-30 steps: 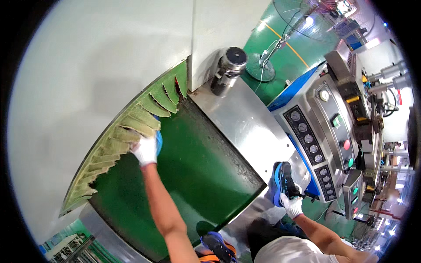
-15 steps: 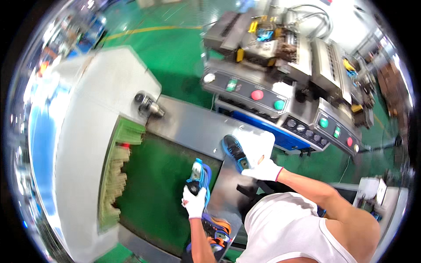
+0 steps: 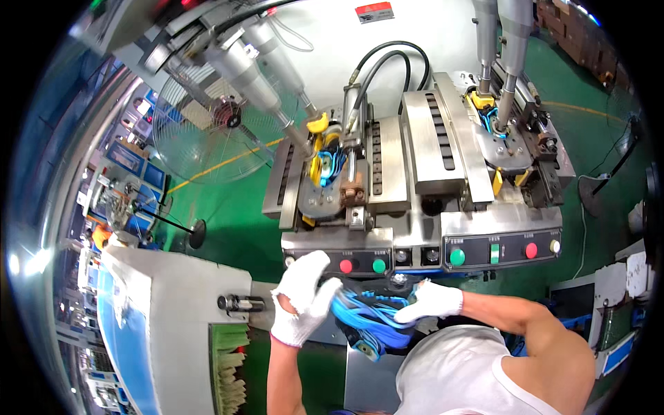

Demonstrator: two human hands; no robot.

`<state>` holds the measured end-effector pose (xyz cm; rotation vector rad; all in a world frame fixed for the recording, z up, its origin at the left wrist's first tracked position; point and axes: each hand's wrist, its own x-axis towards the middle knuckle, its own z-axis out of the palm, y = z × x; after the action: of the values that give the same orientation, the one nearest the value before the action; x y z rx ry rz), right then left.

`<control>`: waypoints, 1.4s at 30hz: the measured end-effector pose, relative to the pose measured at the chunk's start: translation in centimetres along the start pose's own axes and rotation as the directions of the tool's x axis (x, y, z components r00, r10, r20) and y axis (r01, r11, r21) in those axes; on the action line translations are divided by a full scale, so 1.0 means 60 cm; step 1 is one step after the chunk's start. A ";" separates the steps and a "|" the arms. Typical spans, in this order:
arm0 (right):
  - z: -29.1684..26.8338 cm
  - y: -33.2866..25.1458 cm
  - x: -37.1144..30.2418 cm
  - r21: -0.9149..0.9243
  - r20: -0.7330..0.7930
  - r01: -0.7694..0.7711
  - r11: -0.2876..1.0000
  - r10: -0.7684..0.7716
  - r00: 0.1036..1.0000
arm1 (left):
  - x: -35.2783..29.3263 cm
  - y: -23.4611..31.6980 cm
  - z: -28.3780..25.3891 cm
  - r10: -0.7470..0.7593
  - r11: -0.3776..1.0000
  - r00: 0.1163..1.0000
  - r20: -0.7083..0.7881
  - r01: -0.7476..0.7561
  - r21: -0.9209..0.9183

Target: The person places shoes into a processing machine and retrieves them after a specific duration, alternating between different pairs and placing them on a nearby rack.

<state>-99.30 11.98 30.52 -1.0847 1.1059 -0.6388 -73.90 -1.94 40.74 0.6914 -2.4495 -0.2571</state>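
Observation:
Black-and-blue sports shoes are bunched together in front of me, beside the machine's front panel; where one ends and another begins is hard to tell. My right hand, in a white glove, grips them at their right end, fingers partly hidden behind. At their left end is my gloved left hand, its fingers stretched up and the thumb apart, close to or touching the shoe edge. Beyond, blue-and-black shoe parts sit clamped in the left station of the metal machine.
Red and green push buttons line the machine's front. A conveyor housing with hanging green strips stands at left, a metal fitting jutting from it. A large caged fan stands behind. Steel cylinders hang over the stations.
My view has swung toward the machine. Both hands have come together in front of its panel, bringing the shoes from the conveyor and metal ledge. My left hand's fingers have spread.

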 end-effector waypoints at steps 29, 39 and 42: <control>-0.148 -0.067 0.041 0.595 -0.518 0.371 0.713 -0.012 0.855 | 0.258 -0.286 0.104 -0.610 0.783 0.776 -0.160 0.560 -0.270; -0.295 -0.197 0.745 0.384 -0.538 0.177 0.906 0.064 0.840 | -0.397 -0.079 0.094 -0.965 0.132 0.047 -0.257 0.936 -0.327; -0.455 -0.112 0.826 -0.191 -0.780 -0.098 0.977 -0.090 0.620 | -0.457 -0.009 0.127 -0.955 -0.179 -0.194 -0.227 0.980 -0.083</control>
<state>-106.29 -42.75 16.16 -0.9858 1.9895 -1.0670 -58.83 12.36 21.25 2.5131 -1.0048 -0.5555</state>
